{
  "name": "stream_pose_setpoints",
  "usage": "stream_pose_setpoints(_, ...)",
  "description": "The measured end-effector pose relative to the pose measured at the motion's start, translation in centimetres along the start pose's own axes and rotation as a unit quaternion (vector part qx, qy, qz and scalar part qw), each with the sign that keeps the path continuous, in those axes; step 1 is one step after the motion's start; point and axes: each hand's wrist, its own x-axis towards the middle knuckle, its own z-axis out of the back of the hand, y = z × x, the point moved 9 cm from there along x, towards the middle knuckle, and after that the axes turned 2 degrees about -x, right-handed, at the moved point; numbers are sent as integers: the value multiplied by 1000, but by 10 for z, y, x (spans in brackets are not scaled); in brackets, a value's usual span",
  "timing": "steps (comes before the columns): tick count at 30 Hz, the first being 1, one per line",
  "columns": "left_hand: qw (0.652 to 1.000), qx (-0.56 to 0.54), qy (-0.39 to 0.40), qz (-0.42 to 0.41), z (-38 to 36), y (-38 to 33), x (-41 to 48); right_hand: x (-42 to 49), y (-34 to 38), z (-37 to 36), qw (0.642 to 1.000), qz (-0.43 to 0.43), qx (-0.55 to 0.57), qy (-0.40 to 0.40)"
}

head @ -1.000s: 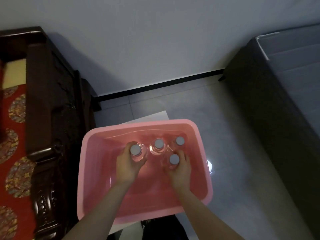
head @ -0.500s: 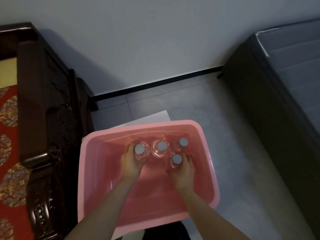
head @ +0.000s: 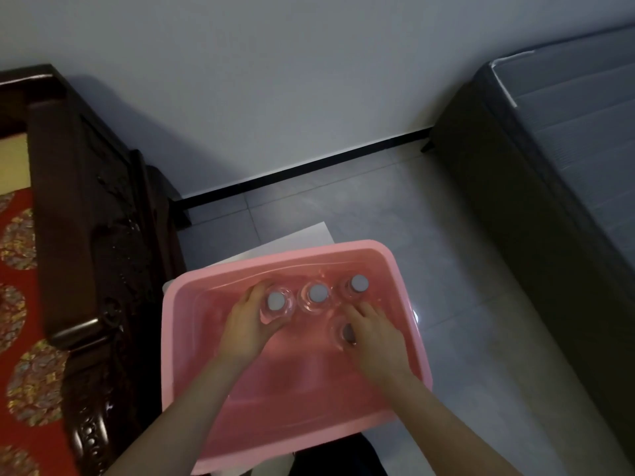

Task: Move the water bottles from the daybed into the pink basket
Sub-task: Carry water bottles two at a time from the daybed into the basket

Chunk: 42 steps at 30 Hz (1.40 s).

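Note:
The pink basket (head: 275,266) sits on the floor below me with several clear water bottles standing upright in it, all with grey caps. My left hand (head: 245,326) is wrapped around the leftmost bottle (head: 276,301) in the back row. A second bottle (head: 317,293) and a third bottle (head: 359,283) stand free to its right. My right hand (head: 376,333) grips the front bottle (head: 345,333) from the right and partly covers its cap. The daybed (head: 20,304), with a red patterned cushion and a dark carved frame, is at the left; no bottles show on its visible part.
The daybed's carved wooden arm (head: 89,255) stands close to the basket's left side. A dark bed with a grey mattress (head: 567,159) fills the right. A white sheet (head: 302,237) lies under the basket. Grey floor tiles (head: 464,304) lie between basket and bed.
My right hand has slid over the front bottle and now hides part of its cap. My left hand stays on the leftmost bottle. The view has shifted slightly.

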Motion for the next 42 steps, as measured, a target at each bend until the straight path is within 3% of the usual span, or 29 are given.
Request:
stream_pose_setpoints(6, 998, 67, 15, -14, 2, -9, 9, 6, 20, 4, 988, 85, -113, 68)
stream_pose_setpoints(14, 995, 90, -17, -34, 2, -24, 9, 8, 4, 25, 988, 93, -113, 46)
stream_pose_setpoints(29, 990, 143, 14, -17, 1, -30, 4, 5, 2, 24, 987, 110, -111, 43)
stream_pose_setpoints(36, 979, 183, 71, -64, 32, -87, 11, 9, 6, 88, 996, 64, -59, -22)
stream_pose_setpoints(42, 983, 136, -72, -99, 132, -174, 16, -4, 35, 207, 978, 93, 4, -188)
